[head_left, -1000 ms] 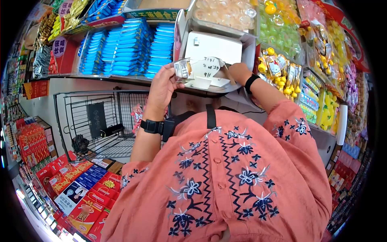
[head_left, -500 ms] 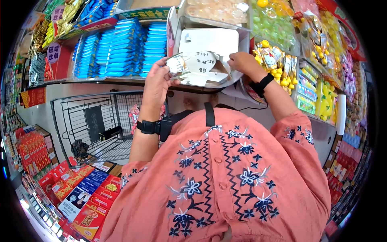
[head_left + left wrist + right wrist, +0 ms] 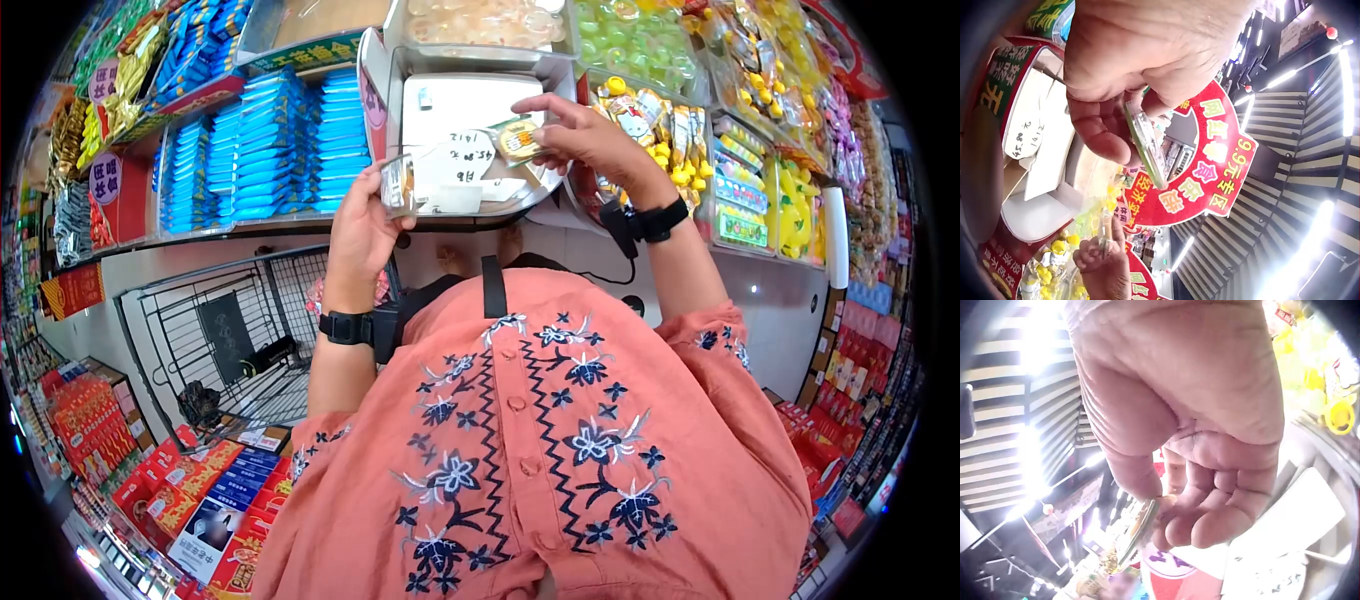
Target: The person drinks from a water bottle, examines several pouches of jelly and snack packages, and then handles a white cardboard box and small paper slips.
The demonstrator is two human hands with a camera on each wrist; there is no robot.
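My left hand (image 3: 358, 222) pinches a small flat clear-wrapped packet (image 3: 398, 187) by its edge, at the front left of a display bin. In the left wrist view that packet (image 3: 1146, 147) is seen nearly edge-on, between thumb and fingers. Over the bin's right side, my right hand (image 3: 605, 150) pinches a second packet (image 3: 517, 140) with a yellow print. The right wrist view shows its thin side (image 3: 1138, 532) at the thumb tip. Beneath both hands, the bin holds white boards (image 3: 470, 105) and a white card (image 3: 452, 158) with handwritten figures.
Stacks of blue packets (image 3: 265, 150) fill the tray on the left. Yellow-topped toy sweets (image 3: 640, 125) and green jelly cups (image 3: 645, 50) lie on the right. A wire shopping cart (image 3: 235, 320) stands below left, near red gift boxes (image 3: 190, 475). A cable hangs below the right wrist.
My right hand has risen out of the bin's right side, with a yellow-printed packet now showing in its fingers. My left hand still holds its packet, now turned. The head view has shifted right.
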